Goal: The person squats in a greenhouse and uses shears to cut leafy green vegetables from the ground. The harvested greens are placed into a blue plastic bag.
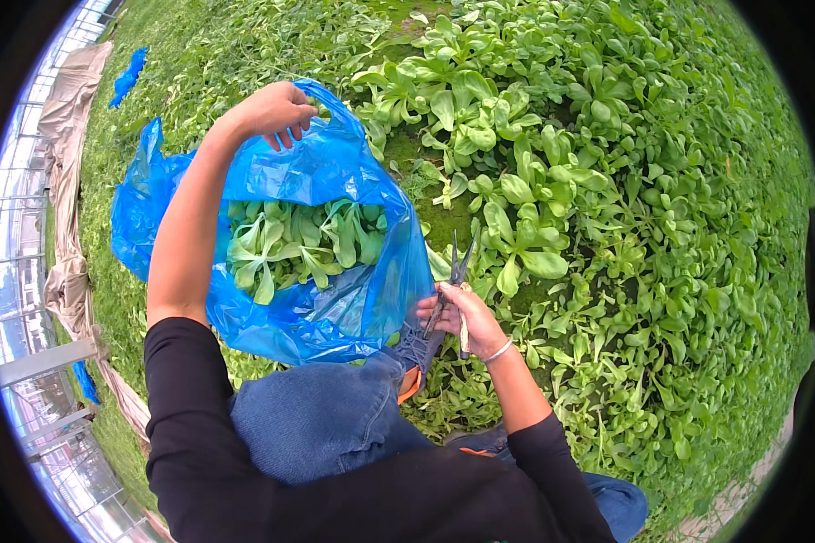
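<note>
A blue plastic bag (388, 288) stands with its mouth gaping before my knee. Inside it lie cut leafy green rosettes (305, 237), some with pale stem bases upward. At the bag's far rim is my left hand (272, 114), fingers bent downward beside a handle loop (333, 102); whether they grip the plastic cannot be made out. My right hand (472, 315) holds a pair of scissors (458, 268) by worn handles, low at the bag's right side. The scissors' dark blades point away from me and are slightly apart. Leafy plants (526, 234) grow just beyond their tips.
Dense low greens (652, 285) cover the ground to the right. My shoe (418, 353) is planted against the bag's near side. To the left run a bunched beige cloth (68, 271) and a metal-framed clear wall (17, 203). A blue plastic scrap (129, 76) lies farther off.
</note>
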A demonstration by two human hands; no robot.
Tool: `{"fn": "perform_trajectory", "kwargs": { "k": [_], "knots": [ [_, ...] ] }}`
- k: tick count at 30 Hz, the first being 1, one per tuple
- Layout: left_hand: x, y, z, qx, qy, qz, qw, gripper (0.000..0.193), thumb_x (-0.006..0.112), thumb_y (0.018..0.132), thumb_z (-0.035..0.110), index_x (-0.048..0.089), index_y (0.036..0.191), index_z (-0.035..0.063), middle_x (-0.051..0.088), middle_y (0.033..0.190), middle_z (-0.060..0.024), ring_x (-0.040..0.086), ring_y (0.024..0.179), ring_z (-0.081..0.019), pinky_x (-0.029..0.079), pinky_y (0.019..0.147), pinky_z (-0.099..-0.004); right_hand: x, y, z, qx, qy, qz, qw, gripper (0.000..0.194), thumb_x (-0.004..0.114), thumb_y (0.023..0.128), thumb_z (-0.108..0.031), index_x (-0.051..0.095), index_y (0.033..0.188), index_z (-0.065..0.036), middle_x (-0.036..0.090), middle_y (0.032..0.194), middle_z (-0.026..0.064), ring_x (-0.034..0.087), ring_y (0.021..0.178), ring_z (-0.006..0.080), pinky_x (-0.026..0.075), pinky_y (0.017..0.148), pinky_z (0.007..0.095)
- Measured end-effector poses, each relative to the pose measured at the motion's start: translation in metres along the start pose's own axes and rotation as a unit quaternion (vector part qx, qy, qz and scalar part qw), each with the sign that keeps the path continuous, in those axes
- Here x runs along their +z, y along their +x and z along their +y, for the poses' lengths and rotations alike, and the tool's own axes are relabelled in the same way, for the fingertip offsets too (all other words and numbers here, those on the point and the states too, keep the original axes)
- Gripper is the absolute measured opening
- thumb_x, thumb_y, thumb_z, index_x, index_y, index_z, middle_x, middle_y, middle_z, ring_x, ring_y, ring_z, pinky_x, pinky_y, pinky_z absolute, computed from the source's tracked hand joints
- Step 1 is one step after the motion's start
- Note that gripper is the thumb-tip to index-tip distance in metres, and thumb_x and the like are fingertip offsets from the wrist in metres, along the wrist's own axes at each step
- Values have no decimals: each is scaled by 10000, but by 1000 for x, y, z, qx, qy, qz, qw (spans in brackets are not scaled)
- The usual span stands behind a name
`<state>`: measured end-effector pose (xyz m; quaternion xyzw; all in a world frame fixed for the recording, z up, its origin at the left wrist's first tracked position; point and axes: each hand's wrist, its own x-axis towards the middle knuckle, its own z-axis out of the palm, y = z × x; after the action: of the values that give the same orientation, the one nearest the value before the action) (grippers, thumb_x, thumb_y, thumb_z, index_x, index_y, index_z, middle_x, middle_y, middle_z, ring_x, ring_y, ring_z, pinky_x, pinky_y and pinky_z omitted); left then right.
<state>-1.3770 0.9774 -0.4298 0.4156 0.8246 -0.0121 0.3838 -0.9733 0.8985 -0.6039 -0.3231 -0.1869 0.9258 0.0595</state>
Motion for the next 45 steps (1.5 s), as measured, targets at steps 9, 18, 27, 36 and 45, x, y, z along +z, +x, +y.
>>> {"fn": "perform_trajectory", "kwargs": {
  "k": [9,18,27,36,45],
  "knots": [
    [48,-7,-59,30,230,-108,967,440,684,789,265,643,1154,23,634,1191,-154,583,1123,-311,491,933,-409,5,-10,61,104,-111,-3,988,482,588,934,-432,544,1122,10,640,1046,147,631,978,207,505,844,344],
    [14,69,-36,146,194,189,951,425,598,851,259,600,1172,-19,626,1172,-225,604,1076,-367,495,925,-425,6,-11,60,154,-129,-66,977,505,594,937,-341,473,1275,14,582,1206,133,561,1151,206,423,1004,324],
    [9,-12,78,-6,164,-82,983,319,585,891,225,654,751,-54,676,699,-145,679,606,-238,579,518,-379,5,-22,61,120,-264,-140,947,361,632,902,-283,504,1098,-8,572,885,25,532,733,70,463,627,248],
    [147,12,186,409,67,-36,910,144,644,788,107,671,887,6,653,790,-136,631,670,-243,503,639,-360,-19,-36,43,-129,41,9,991,234,546,982,-248,537,1086,-38,611,957,34,623,899,147,524,814,299],
    [303,28,211,568,220,-43,792,503,784,714,273,605,1157,114,545,1109,-110,614,906,-334,518,752,-436,-103,-104,-37,-302,111,267,909,392,440,1013,-391,536,983,-12,517,695,29,525,597,148,501,566,321]
  ]
}}
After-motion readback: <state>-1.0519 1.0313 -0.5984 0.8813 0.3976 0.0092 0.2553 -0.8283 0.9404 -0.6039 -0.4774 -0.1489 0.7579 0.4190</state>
